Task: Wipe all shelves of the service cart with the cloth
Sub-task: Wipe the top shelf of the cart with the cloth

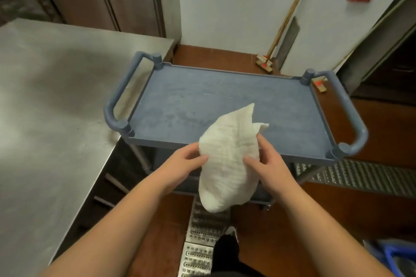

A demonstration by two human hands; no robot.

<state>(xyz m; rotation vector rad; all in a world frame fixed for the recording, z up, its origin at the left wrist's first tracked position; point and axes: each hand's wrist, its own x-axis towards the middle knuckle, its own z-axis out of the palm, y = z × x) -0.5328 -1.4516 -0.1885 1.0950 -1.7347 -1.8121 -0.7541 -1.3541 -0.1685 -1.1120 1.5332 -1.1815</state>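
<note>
A blue service cart [225,96] stands in front of me, its flat top shelf bare with faint whitish marks near the middle. A white waffle-weave cloth [227,159] hangs in the air over the cart's near edge. My left hand [184,162] holds the cloth's left side between thumb and fingers. On the right side, my right hand [265,159] pinches it. The cloth's upper tip points over the top shelf and its lower end droops below the shelf edge. The lower shelves are mostly hidden under the top shelf and the cloth.
A steel worktable [45,108] stands close on the left, next to the cart's left handle [117,101]. A broom [283,20] leans on the white wall behind. Metal floor drain grates [202,243] run under my feet and to the right. A blue bin [396,256] sits at bottom right.
</note>
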